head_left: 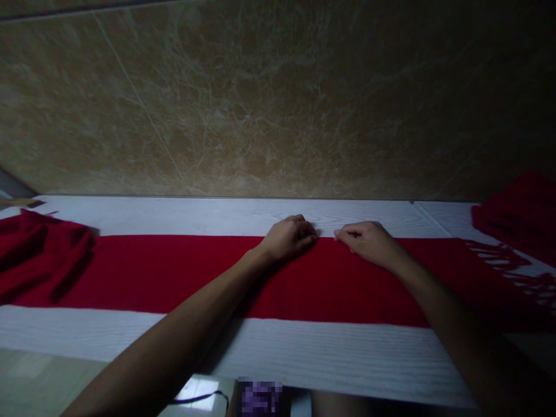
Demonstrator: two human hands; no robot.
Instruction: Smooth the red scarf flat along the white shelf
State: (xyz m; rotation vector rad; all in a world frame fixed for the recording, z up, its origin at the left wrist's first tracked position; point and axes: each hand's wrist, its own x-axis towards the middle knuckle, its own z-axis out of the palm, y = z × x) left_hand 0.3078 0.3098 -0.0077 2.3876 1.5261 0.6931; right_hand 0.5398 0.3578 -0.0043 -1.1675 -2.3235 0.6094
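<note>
A long red scarf [182, 272] lies spread flat across a white table [217, 217], with its fringe [508, 260] at the right end. My left hand [289, 237] rests at the scarf's far edge near the middle, fingers curled and pinching the cloth. My right hand [367, 240] is close beside it, on the same far edge, fingers also closed on the fabric. Both forearms stretch across the scarf.
A bunched heap of red cloth [39, 249] lies at the table's left end. Another red pile [521, 214] sits at the far right. A marbled tan wall [260, 98] rises right behind the table. The floor shows below the near edge.
</note>
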